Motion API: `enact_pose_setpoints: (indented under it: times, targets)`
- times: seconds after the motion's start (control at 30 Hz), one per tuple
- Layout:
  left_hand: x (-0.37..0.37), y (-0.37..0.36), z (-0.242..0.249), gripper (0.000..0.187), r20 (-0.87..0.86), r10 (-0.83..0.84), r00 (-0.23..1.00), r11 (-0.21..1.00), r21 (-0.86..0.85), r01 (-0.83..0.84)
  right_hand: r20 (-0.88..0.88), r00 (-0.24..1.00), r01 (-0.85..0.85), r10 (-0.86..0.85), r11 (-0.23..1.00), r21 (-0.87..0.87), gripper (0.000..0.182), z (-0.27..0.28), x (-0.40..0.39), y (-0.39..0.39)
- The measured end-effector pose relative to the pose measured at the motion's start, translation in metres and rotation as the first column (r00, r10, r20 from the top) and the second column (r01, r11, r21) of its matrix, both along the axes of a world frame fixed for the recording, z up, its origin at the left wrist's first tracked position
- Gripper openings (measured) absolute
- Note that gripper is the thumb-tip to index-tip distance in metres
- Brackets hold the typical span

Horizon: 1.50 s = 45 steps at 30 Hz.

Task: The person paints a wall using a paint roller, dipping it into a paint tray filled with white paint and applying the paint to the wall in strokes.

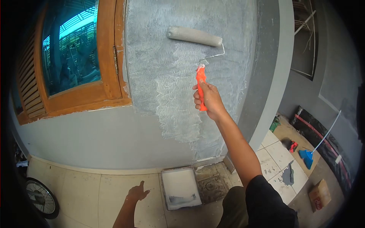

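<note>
My right hand [208, 97] is wrapped around the orange handle of a paint roller [195, 35]. The roller's pale, paint-coated sleeve lies against the grey wall [148, 57], tilted slightly down to the right. Below it, a wet whitish patch of paint [176, 102] covers part of the wall. Down by the floor, my left hand [138, 192] holds nothing, its fingers apart. Just right of that hand stands a paint tray [164, 190] with white paint in it and a dark smeared area near its front.
A wooden-framed window [110, 89] borders the painted wall on the left. A wheel [42, 199] stands at lower left. On the right are a wall edge [274, 68], a blue broom [306, 157], a cardboard box [320, 194] and a red-and-black object [292, 146] on the floor.
</note>
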<state>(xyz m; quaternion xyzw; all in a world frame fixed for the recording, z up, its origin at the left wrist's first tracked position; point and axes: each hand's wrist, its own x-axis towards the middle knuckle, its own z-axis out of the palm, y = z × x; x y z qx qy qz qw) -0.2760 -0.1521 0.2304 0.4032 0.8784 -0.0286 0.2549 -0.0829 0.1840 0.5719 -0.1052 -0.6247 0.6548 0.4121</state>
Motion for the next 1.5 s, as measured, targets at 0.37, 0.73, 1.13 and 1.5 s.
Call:
enact_pose_setpoints:
  times: [0.37, 0.73, 1.13, 1.5]
  targets:
    - [0.001, -0.003, 0.014, 0.081, 0.029, 0.056, 0.998, 0.998, -0.012, -0.056, 0.26, 0.965, 0.078, -0.036, 0.985, -0.154, 0.041, -0.251, 0.008, -0.031]
    - [0.009, 0.002, 0.022, 0.08, 0.01, 0.048, 0.999, 0.999, 0.023, -0.048, 0.381, 0.743, 0.401, -0.55, 0.822, 0.404, 0.043, -0.507, 0.031, -0.067]
    - [0.011, 0.01, 0.003, 0.077, 0.002, 0.024, 1.0, 0.999, 0.049, -0.024, 0.295, 0.765, 0.333, -0.573, 0.743, 0.58, 0.038, -0.308, -0.006, -0.048]
    - [0.013, 0.003, 0.006, 0.077, 0.009, 0.063, 0.998, 0.995, 0.08, -0.064, 0.292, 0.853, 0.269, -0.433, 0.843, 0.465, 0.04, -0.188, -0.088, -0.069]
